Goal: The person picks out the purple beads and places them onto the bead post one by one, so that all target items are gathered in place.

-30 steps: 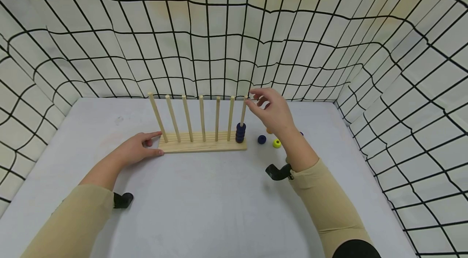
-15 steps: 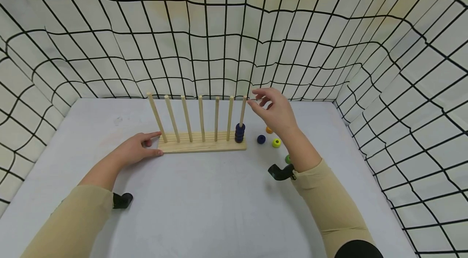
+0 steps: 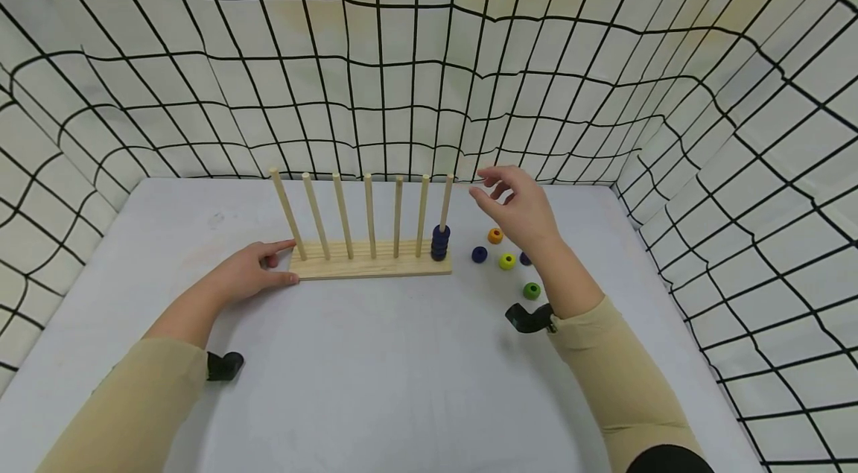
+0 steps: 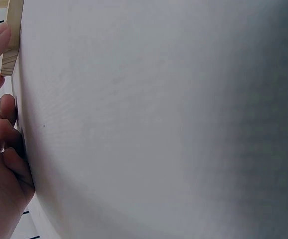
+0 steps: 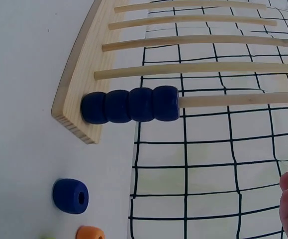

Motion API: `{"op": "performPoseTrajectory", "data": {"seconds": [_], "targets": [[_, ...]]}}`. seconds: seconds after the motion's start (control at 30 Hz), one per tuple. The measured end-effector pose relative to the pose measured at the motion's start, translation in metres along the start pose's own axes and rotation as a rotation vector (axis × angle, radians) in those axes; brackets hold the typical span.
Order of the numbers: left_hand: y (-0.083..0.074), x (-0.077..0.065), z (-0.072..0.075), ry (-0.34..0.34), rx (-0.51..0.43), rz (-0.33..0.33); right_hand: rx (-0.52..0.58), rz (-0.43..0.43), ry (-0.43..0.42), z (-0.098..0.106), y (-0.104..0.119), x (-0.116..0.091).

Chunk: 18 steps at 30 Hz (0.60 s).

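Note:
A wooden peg rack [image 3: 372,269] stands on the table, with several upright pegs in its flat base. Several dark blue beads [image 5: 129,105] are stacked on its rightmost peg, down at the base. My left hand [image 3: 244,273] holds the rack's left end between thumb and index finger, the other fingers curled beneath. To the right of the beaded peg, my right hand [image 3: 523,214] is raised with fingers loosely bent and nothing between them. Below it lie a loose blue bead [image 3: 479,255], an orange bead [image 3: 495,235], a yellow bead [image 3: 507,261] and a green bead [image 3: 532,290].
Another dark blue bead [image 3: 526,258] is partly hidden by the right forearm. Behind and along both sides of the white table [image 3: 375,376] rises a black-lined net [image 3: 415,86] over pale walls. The other pegs carry no beads.
My right hand has drawn away from the top of the rightmost peg, to the right, uncovering the orange and green beads. The left hand and rack have stayed put.

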<state>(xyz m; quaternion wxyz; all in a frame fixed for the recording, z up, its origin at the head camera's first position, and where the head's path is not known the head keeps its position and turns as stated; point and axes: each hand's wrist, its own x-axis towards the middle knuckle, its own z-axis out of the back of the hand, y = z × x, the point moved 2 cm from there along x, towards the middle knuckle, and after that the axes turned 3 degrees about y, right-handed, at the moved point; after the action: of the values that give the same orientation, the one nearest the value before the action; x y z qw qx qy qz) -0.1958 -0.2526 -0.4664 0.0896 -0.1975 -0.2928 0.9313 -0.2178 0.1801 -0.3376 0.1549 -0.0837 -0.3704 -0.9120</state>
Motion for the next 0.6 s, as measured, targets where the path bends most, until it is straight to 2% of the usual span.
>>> {"op": "performPoseTrajectory", "data": {"seconds": [0.6], "targets": [[0.000,0.001,0.000,0.002,0.003,0.005,-0.050,-0.091,0.055,0.013,-0.023,-0.015]]}}
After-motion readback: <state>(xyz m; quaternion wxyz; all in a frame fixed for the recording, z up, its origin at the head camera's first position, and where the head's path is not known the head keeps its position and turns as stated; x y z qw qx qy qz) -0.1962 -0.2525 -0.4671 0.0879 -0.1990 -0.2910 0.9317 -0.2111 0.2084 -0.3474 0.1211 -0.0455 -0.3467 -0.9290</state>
